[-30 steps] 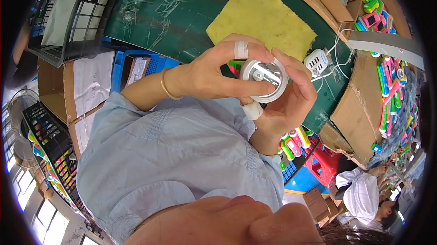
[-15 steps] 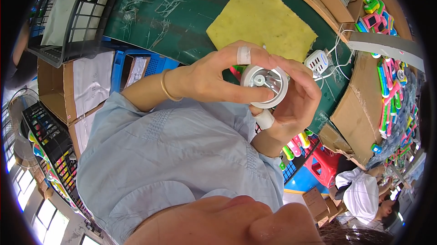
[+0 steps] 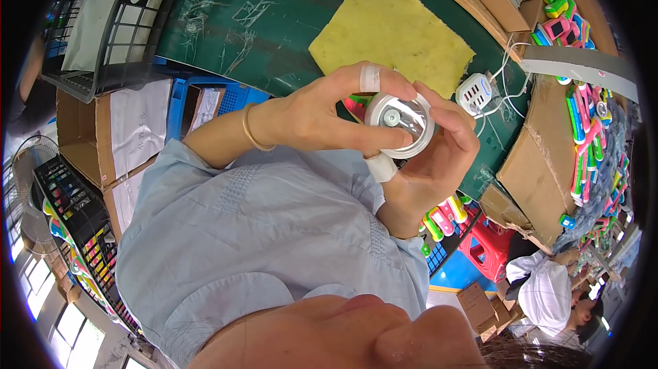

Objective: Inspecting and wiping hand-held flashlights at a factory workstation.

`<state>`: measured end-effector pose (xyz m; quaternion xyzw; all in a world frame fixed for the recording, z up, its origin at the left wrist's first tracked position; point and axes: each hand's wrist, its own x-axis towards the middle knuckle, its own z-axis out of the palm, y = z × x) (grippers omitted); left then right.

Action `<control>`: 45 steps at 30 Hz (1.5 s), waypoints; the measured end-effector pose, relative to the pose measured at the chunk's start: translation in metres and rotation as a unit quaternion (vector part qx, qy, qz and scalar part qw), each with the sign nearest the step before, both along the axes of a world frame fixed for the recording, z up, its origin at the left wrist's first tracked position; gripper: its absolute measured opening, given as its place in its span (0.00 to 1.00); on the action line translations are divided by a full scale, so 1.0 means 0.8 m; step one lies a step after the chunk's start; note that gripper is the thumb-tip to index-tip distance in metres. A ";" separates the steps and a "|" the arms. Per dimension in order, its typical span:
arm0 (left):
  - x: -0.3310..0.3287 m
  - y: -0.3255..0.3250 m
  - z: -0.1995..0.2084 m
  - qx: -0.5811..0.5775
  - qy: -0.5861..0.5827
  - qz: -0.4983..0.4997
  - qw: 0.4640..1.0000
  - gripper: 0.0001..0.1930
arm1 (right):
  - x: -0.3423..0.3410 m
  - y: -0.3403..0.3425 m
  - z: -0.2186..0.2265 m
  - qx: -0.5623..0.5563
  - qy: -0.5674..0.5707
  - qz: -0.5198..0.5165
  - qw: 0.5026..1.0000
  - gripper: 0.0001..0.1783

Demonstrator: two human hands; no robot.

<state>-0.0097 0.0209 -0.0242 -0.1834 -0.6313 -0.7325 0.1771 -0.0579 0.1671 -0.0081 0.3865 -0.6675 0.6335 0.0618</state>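
Note:
A round lamp head [image 3: 410, 122] with a white rim, clear front and shiny inside faces up between my two hands, above the near edge of the green table. My left hand [image 3: 305, 118], with a bangle at the wrist and tape on a finger, pinches its rim between forefinger and thumb. From the right, my right hand [image 3: 444, 160] curls its fingers around the far and right side. Its taped thumb lies below the lamp head. A small red and green part [image 3: 356, 105] shows behind my left hand; whether it joins the lamp head is hidden.
A yellow cloth [image 3: 394, 29] lies on the green table [image 3: 226, 26]. Right of it sits a white charging hub [image 3: 474, 94] with cables. A black crate [image 3: 137, 19] stands at left, cartons [image 3: 548, 163] and colourful plastic pieces at right. Another person [image 3: 545, 293] works at lower right.
My right thumb and wrist have shifted left and slightly up under the lamp head. The lamp head has turned or tilted a little; my left hand has barely moved.

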 end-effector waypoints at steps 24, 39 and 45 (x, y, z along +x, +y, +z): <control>-0.024 -0.010 0.040 -0.012 -0.340 -0.156 0.927 0.30 | -0.056 0.000 0.005 0.011 -0.127 0.049 0.991 0.31; -0.034 -0.013 0.033 -0.454 -0.241 0.037 0.857 0.25 | -0.110 -0.015 -0.002 0.324 -0.003 0.039 0.945 0.16; -0.030 -0.010 0.015 -0.504 -0.205 0.085 0.835 0.21 | -0.110 -0.030 -0.009 0.388 -0.017 0.001 0.921 0.23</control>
